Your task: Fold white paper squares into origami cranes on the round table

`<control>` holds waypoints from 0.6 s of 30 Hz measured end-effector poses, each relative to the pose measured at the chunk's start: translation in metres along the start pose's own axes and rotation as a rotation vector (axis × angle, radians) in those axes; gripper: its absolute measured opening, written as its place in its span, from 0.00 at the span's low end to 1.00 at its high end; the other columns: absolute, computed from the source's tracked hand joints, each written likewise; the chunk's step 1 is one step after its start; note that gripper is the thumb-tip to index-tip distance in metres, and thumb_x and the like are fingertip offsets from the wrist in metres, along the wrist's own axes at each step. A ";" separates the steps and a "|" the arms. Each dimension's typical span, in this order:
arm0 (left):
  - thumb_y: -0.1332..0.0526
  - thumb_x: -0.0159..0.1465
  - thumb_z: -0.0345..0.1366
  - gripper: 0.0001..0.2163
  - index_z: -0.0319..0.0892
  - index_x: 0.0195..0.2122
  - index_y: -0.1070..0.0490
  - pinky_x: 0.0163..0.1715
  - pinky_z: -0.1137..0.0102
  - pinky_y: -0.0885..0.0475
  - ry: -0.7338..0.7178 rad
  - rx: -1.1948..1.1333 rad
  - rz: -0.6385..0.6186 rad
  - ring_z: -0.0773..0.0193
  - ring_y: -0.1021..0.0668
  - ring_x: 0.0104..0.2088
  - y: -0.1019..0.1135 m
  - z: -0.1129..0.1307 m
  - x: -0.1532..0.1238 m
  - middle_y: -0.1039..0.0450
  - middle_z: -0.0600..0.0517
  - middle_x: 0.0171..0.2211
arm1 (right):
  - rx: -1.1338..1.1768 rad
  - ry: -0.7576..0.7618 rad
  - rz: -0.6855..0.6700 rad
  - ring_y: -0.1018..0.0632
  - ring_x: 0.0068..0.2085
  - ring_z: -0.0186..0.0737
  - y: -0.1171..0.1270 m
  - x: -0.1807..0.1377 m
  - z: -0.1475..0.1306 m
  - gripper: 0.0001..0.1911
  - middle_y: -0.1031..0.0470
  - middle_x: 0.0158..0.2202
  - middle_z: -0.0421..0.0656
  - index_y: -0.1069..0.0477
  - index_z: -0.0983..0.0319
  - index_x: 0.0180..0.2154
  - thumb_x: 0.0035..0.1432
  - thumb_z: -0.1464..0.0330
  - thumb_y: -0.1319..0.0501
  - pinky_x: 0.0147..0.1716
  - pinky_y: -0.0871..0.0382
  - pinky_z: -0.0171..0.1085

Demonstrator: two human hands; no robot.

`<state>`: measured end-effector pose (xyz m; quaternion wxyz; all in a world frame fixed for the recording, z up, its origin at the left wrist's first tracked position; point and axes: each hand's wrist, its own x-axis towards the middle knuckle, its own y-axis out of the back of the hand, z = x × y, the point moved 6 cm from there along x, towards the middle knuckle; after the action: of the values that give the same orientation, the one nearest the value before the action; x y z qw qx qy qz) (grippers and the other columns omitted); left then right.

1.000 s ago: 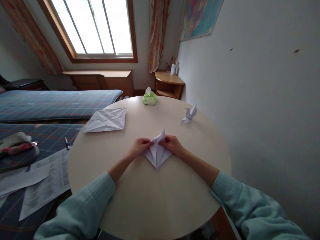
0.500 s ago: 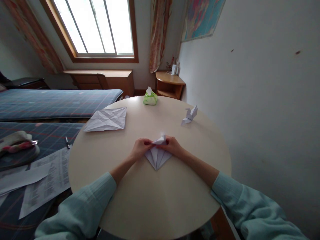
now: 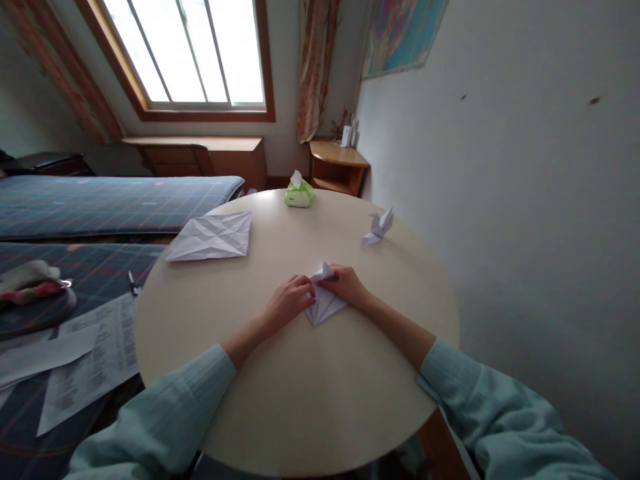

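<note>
1. White folded paper (image 3: 325, 305) lies on the round beige table (image 3: 300, 407), near its middle and just in front of the person. Its pointed end faces the person, and a small flap stands up at its far end.
2. On the left half of the folded paper rests the left hand (image 3: 290, 301), palm down and fingers bent, with the fingertips reaching the raised flap. Whether those fingers pinch the flap or only press on it cannot be told.
3. From the other side comes the right hand (image 3: 349, 285), its thumb and fingers closed on the raised flap, the rest of the hand touching the paper's right edge. The two hands meet at the flap.
4. Pale green sleeves cover both forearms and stop short of the wrists.
5. Well apart from the hands, a creased sheet (image 3: 210, 237) lies flat at the table's far left.
6. At the far right of the table, near the wall, stands a small paper bird (image 3: 379, 228).
7. A green tissue pack (image 3: 299, 195) sits at the table's far edge with one tissue sticking up.
8. Left of the table is a bed (image 3: 110, 203) with a blue plaid cover. Nearer the person, on another plaid cover, lie printed sheets (image 3: 85, 363) with a pen (image 3: 132, 283) just beyond them.
</note>
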<state>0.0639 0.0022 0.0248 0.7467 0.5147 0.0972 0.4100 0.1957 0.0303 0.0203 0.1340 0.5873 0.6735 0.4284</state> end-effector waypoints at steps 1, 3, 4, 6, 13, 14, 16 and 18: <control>0.42 0.57 0.35 0.03 0.43 0.30 0.31 0.41 0.71 0.36 -0.019 -0.022 -0.035 0.64 0.31 0.40 -0.001 0.001 0.000 0.31 0.51 0.36 | -0.003 0.000 -0.003 0.30 0.25 0.33 0.000 0.000 0.000 0.06 0.30 0.23 0.40 0.29 0.65 0.23 0.46 0.68 0.37 0.25 0.40 0.30; 0.41 0.56 0.37 0.05 0.43 0.31 0.30 0.41 0.71 0.36 -0.016 -0.038 -0.066 0.64 0.30 0.40 -0.002 0.000 0.001 0.30 0.51 0.37 | -0.005 0.003 -0.006 0.30 0.26 0.33 0.000 0.000 -0.001 0.07 0.30 0.23 0.40 0.29 0.65 0.23 0.46 0.68 0.38 0.26 0.40 0.30; 0.40 0.55 0.39 0.06 0.44 0.32 0.30 0.41 0.71 0.36 -0.010 -0.031 -0.073 0.63 0.31 0.40 -0.002 -0.001 0.001 0.30 0.51 0.38 | -0.004 0.005 -0.009 0.30 0.26 0.33 -0.001 0.000 -0.002 0.07 0.30 0.23 0.40 0.30 0.65 0.23 0.47 0.68 0.38 0.26 0.40 0.30; 0.38 0.53 0.41 0.09 0.45 0.34 0.31 0.41 0.69 0.36 -0.008 -0.007 -0.087 0.62 0.31 0.41 -0.002 -0.004 0.001 0.31 0.51 0.39 | -0.004 0.004 -0.009 0.30 0.26 0.33 -0.001 0.000 -0.002 0.07 0.30 0.23 0.40 0.30 0.65 0.23 0.47 0.68 0.38 0.26 0.40 0.30; 0.35 0.46 0.43 0.18 0.43 0.37 0.31 0.44 0.67 0.37 -0.069 -0.081 -0.163 0.60 0.31 0.43 0.004 -0.002 -0.002 0.32 0.49 0.41 | 0.017 -0.002 -0.010 0.30 0.26 0.32 -0.002 0.000 0.000 0.07 0.30 0.24 0.40 0.29 0.66 0.23 0.47 0.68 0.38 0.26 0.40 0.30; 0.34 0.46 0.43 0.18 0.43 0.37 0.30 0.44 0.68 0.36 -0.077 -0.123 -0.180 0.60 0.30 0.42 0.006 -0.001 -0.002 0.31 0.49 0.40 | 0.029 -0.001 -0.006 0.30 0.26 0.32 -0.001 0.000 0.001 0.07 0.30 0.24 0.40 0.29 0.66 0.23 0.47 0.68 0.38 0.26 0.40 0.30; 0.35 0.48 0.42 0.15 0.42 0.35 0.29 0.40 0.70 0.35 -0.056 -0.216 -0.170 0.63 0.28 0.38 0.011 -0.004 -0.003 0.30 0.49 0.36 | 0.074 0.010 -0.009 0.30 0.26 0.32 -0.002 0.000 0.001 0.07 0.30 0.24 0.40 0.29 0.66 0.23 0.46 0.68 0.37 0.25 0.40 0.30; 0.37 0.51 0.41 0.12 0.40 0.34 0.29 0.35 0.72 0.33 -0.006 -0.279 -0.044 0.65 0.27 0.34 0.019 -0.010 -0.001 0.29 0.49 0.33 | 0.151 0.042 -0.038 0.30 0.25 0.31 -0.004 -0.001 -0.001 0.07 0.29 0.24 0.40 0.28 0.66 0.23 0.45 0.67 0.37 0.25 0.40 0.29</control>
<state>0.0474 0.0108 0.0362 0.8202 0.4047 0.0484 0.4015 0.1923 0.0292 0.0181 0.0835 0.5736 0.7176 0.3861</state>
